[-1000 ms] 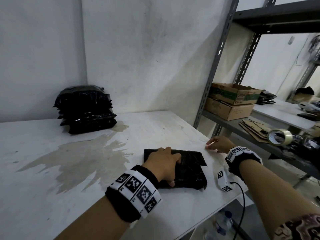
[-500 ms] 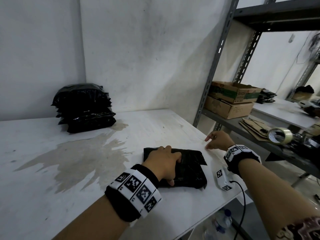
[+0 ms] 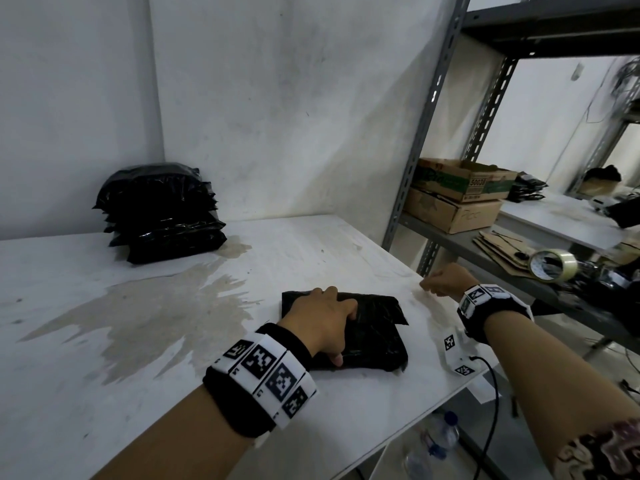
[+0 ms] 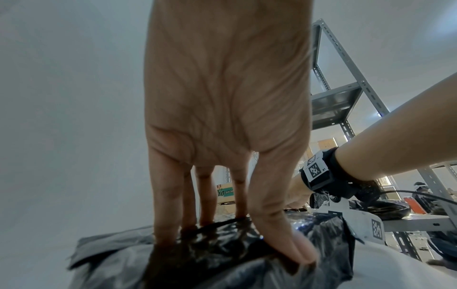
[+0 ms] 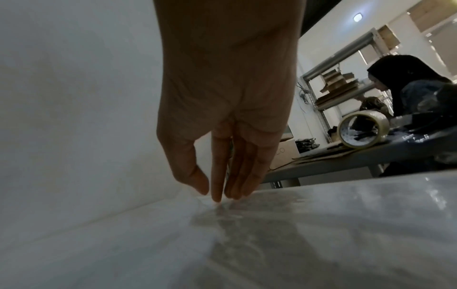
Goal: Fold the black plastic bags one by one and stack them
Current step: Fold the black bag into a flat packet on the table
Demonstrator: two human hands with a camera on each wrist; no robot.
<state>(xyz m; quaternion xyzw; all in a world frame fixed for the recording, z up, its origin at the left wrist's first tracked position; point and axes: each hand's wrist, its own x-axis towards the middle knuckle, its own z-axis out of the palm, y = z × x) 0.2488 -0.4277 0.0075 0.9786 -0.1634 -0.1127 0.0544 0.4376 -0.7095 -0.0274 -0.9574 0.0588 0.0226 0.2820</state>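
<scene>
A folded black plastic bag (image 3: 374,334) lies near the front right of the white table (image 3: 86,393). My left hand (image 3: 332,323) rests on its left part and presses it down. In the left wrist view the straight fingers (image 4: 170,195) sink into the bag (image 4: 222,260) and the thumb lies against its near edge. My right hand (image 3: 441,282) is beside the bag at the table's right edge; its straight fingertips (image 5: 217,192) touch the bare tabletop and hold nothing. A stack of several folded black bags (image 3: 162,213) stands at the back left against the wall.
A grey-brown stain (image 3: 156,313) spreads between the stack and the bag. A metal rack (image 3: 426,133) to the right holds cardboard boxes (image 3: 457,195) and a tape roll (image 3: 554,268). A cable (image 3: 491,375) hangs off the table edge. Another person (image 5: 408,82) sits beyond the rack.
The right hand has drawn its fingers together and shifted slightly along the table's right edge. The left hand stays on the folded bag, which has not moved.
</scene>
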